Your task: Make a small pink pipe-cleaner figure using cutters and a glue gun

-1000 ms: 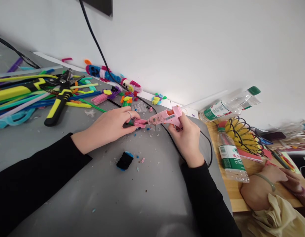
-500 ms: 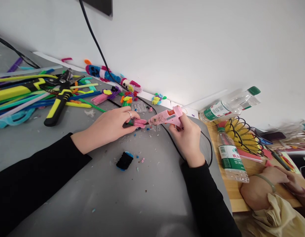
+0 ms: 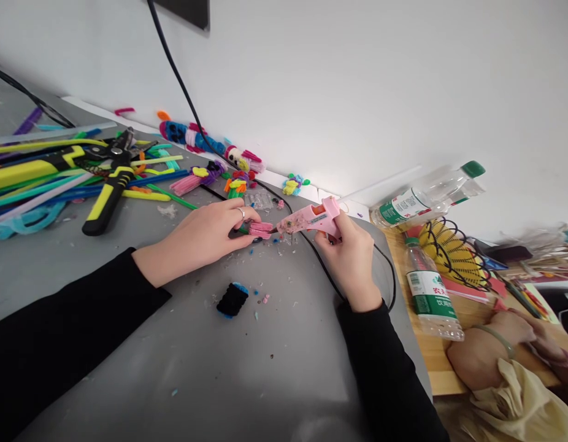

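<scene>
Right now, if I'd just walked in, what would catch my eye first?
Probably the pink plastic glue gun in the right hand, its nozzle at a small pink fuzzy piece held by the left hand. Next, perhaps, the black-and-yellow pliers lying open on bright fuzzy sticks at the picture's left. Beyond the hands, a blue fuzzy figure with a pale pink band lies near the white wall.

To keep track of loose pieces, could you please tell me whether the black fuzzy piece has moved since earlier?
No, the black fuzzy piece on the gray table shows no visible shift against the pliers.
</scene>
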A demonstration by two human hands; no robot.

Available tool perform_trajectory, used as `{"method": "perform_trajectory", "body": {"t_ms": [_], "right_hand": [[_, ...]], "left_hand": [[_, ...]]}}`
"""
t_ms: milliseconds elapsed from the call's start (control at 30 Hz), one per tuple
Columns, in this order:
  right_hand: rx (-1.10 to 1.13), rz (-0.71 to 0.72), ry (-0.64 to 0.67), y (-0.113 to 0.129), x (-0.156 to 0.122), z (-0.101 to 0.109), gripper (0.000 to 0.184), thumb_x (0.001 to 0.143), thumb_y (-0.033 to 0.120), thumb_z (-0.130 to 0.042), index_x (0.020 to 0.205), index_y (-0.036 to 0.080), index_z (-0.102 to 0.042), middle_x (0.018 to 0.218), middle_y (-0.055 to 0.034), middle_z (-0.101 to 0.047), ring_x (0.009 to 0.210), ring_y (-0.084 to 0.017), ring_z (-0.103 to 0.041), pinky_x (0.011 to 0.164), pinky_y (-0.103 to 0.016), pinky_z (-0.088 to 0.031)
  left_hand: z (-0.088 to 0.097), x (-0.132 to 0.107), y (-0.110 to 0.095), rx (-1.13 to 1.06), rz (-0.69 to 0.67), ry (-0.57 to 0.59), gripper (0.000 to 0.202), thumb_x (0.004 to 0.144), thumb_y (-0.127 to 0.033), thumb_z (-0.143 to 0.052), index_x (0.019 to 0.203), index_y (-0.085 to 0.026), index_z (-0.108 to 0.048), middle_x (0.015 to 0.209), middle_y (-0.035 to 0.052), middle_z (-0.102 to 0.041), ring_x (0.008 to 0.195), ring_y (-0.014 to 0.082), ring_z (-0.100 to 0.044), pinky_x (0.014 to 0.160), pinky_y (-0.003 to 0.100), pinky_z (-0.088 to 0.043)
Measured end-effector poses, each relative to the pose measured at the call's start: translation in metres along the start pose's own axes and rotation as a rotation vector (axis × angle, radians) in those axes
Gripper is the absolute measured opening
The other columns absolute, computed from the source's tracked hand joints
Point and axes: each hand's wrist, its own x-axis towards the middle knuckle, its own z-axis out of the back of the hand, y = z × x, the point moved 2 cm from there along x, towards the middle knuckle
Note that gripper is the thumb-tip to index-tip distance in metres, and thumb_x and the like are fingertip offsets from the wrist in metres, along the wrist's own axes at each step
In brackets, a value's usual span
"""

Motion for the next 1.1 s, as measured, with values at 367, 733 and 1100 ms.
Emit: {"method": "perform_trajectory", "body": {"t_ms": [367, 733, 1100], "right_hand": [[0.009, 0.005, 0.001, 0.0006, -0.0007, -0.0016, 0.012, 0.080, 0.018, -0.054, 0.088, 0.021, -0.063, 0.062, 0.0049, -0.049, 0.054, -0.012, -0.036, 0.054, -0.024, -0.029], [0.002, -0.010, 0.000, -0.0011, -0.0003, -0.0004, 0.014, 0.081, 0.019, -0.054, 0.090, 0.021, -0.065, 0.061, 0.0050, -0.047, 0.054, -0.013, -0.035, 0.054, -0.024, -0.028], [-0.021, -0.013, 0.008, -0.0028, -0.0013, -0.0018, 0.022, 0.080, 0.019, -0.054, 0.097, 0.021, -0.068, 0.061, 0.0049, -0.047, 0.053, -0.013, -0.037, 0.055, -0.025, -0.029]], "left_hand": [[-0.0016, -0.0005, 0.0017, 0.010, -0.021, -0.002, 0.037, 0.093, -0.046, -0.055, 0.117, -0.023, -0.071, 0.106, 0.0047, -0.069, 0.078, 0.0206, -0.061, 0.064, 0.031, -0.039], [-0.0015, -0.0009, 0.0024, 0.000, -0.021, -0.001, 0.035, 0.093, -0.045, -0.055, 0.116, -0.024, -0.071, 0.109, 0.0043, -0.070, 0.080, 0.0207, -0.062, 0.064, 0.031, -0.039], [-0.0013, -0.0011, 0.0017, 0.014, -0.002, 0.001, 0.036, 0.093, -0.046, -0.055, 0.116, -0.024, -0.071, 0.107, 0.0043, -0.069, 0.079, 0.0209, -0.062, 0.064, 0.031, -0.039]]}}
